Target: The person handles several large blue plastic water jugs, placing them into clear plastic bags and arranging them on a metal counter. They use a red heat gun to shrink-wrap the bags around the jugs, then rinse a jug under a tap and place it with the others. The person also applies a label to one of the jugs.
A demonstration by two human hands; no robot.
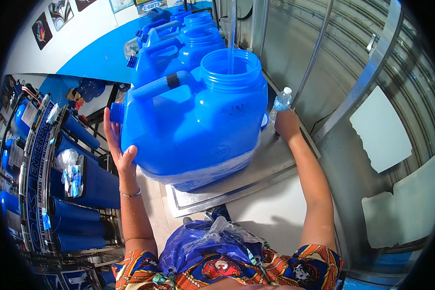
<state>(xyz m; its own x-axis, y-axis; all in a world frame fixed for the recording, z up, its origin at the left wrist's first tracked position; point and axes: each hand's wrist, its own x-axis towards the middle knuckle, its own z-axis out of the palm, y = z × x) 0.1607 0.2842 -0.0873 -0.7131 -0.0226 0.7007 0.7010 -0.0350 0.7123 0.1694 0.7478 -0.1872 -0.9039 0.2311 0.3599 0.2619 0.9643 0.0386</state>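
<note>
A large blue jug point(193, 128), its wide mouth uncapped, stands with clear plastic round its base on a steel platform point(270, 166). A vertical stream or clear tube point(232, 34) reaches into the mouth. My left hand point(121, 145) holds the jug's left end beside the capped spout point(117, 112), fingers along its side. My right hand point(287, 124) is closed round a small clear plastic bottle point(280, 102) with a white cap, upright at the jug's right. A blue lid point(264, 121) is partly hidden behind the jug's right side.
More open blue jugs point(159, 60) line up behind this one. A metal rack point(50, 159) with blue containers fills the left. A glass panel and frame point(345, 101) with torn white paper point(379, 130) bound the right side. Tiled floor point(154, 198) shows below the platform.
</note>
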